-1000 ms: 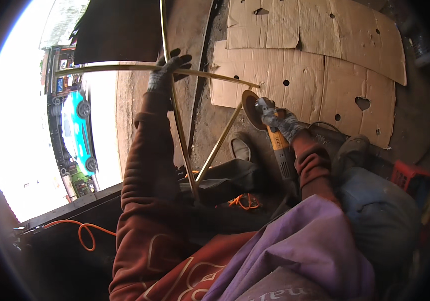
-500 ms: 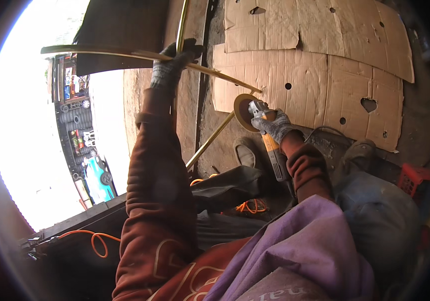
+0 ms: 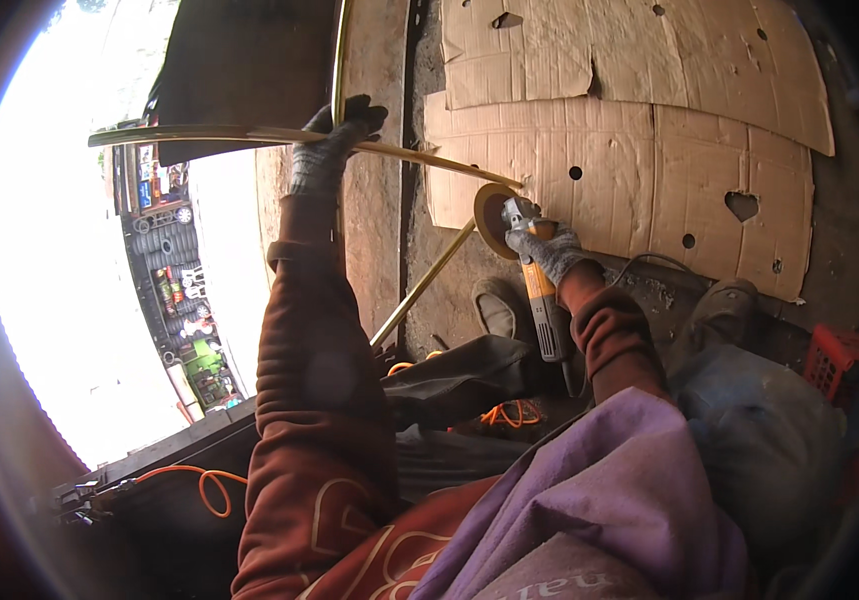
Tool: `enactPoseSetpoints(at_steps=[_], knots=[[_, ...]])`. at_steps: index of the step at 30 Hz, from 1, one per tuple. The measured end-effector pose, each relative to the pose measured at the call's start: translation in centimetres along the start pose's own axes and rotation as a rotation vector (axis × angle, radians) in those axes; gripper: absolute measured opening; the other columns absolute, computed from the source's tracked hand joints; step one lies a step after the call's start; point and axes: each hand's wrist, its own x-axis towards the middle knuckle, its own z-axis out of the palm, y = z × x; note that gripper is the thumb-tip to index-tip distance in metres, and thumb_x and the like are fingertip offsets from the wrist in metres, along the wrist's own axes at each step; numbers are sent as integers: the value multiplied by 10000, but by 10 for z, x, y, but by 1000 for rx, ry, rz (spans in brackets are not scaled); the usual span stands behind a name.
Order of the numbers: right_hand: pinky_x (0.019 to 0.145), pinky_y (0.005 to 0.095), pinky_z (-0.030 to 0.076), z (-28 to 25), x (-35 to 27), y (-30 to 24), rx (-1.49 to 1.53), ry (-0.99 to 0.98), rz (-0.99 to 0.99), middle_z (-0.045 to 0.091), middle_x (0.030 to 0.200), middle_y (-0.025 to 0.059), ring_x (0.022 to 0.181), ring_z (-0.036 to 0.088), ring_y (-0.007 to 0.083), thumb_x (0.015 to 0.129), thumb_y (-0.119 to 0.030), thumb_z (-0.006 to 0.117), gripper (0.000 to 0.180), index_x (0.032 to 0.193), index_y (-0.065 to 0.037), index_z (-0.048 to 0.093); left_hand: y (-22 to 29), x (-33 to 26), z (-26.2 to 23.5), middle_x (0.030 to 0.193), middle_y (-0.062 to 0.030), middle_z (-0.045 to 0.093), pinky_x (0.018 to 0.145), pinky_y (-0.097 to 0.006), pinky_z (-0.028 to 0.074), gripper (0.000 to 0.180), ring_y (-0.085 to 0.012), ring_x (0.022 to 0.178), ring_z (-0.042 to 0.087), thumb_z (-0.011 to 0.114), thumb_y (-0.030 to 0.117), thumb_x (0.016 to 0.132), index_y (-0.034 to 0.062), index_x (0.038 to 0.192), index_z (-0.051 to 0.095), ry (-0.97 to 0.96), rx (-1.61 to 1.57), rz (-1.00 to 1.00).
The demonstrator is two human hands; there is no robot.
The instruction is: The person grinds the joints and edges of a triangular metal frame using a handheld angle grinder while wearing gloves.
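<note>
My left hand (image 3: 324, 160), in a grey knit glove with dark fingers, is closed around a thin gold-coloured metal bar (image 3: 419, 158) where another gold bar (image 3: 340, 60) crosses it. The first bar runs from the far left down to the cardboard. My right hand (image 3: 552, 252), also gloved, grips an orange and grey angle grinder (image 3: 541, 295) near its head. Its large tan disc (image 3: 490, 222) stands just below the bar's right end; whether they touch I cannot tell. A gold length (image 3: 424, 285) slants from beside the disc toward the lower left.
Flattened cardboard (image 3: 609, 165) with holes covers the ground ahead. A dark sheet (image 3: 249, 60) lies at upper left, beside a bright opening. My shoe (image 3: 497, 307) is close below the disc. Orange cord (image 3: 511, 413) and a red plastic crate (image 3: 834, 358) are nearby.
My left hand has shifted a little left and nearer to me, lowering the bar's left end. The grinder has moved very slightly right. Outside, a green shape shows where a blue vehicle was.
</note>
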Motion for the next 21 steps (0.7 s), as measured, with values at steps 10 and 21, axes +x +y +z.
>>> enactPoseSetpoints(at_steps=[10,21], knots=[[636,310,506,6,-20,-15,156,43,3,651,832,69,702,622,151,603,-313,851,529,1012,-59,632,-5,2,-7,1090,-231,634,916,-446,526,425,-322,1035,628,645,85,839,-73,1213,517,-1,-27,4],[660,283,495,38,-11,-11,252,-48,-182,664,830,20,706,616,121,716,-204,797,278,917,-64,665,-5,-2,-1,1004,-188,677,823,-380,564,306,-270,927,674,641,49,828,-50,1114,595,52,-37,41]])
